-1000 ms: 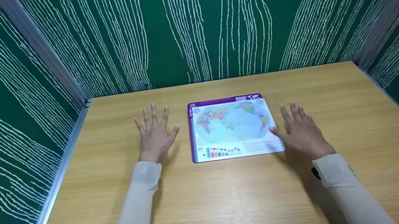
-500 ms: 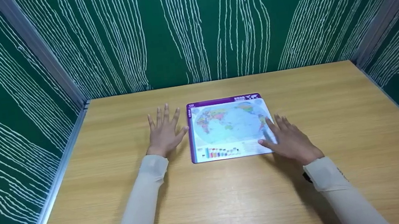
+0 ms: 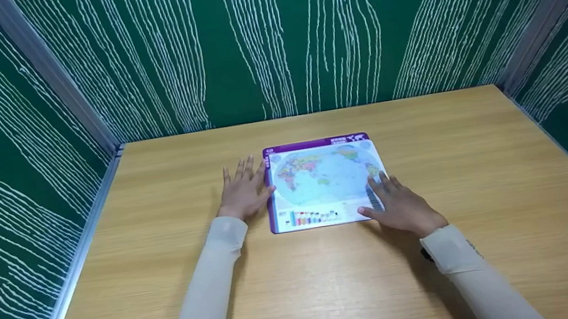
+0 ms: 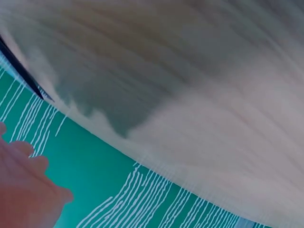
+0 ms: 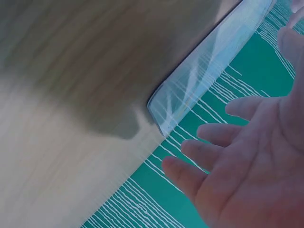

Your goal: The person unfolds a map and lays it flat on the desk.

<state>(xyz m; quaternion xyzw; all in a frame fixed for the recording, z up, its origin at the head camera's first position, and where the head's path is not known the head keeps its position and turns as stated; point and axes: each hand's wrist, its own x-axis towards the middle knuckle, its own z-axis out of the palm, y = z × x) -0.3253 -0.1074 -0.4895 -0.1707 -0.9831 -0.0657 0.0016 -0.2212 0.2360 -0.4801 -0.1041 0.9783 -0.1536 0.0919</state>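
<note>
A rectangular world map board (image 3: 324, 176) with a purple top and left border lies flat on the wooden table. At its left edge is my left hand (image 3: 245, 191), fingers spread and thumb tip overlapping the purple border in the head view. My right hand (image 3: 403, 207) extends over the board's lower right corner, its thumb and fingers straight and casting a shadow on the map. In the right wrist view the right palm (image 5: 256, 166) shows with nothing in it, and the board (image 5: 185, 80) appears edge-on beyond. Only part of the left hand (image 4: 28, 185) enters the left wrist view.
The wooden table (image 3: 301, 289) reaches back to a green wall (image 3: 226, 52) with wavy white lines. Similar green panels flank it on the left and right, joined by grey corner posts (image 3: 50, 75). A dark band shows at the right wrist (image 3: 427, 255).
Both hands have moved inward toward the board. My left hand has gone right to its left edge, and my right hand has shifted left over its lower right corner. The board stays put.
</note>
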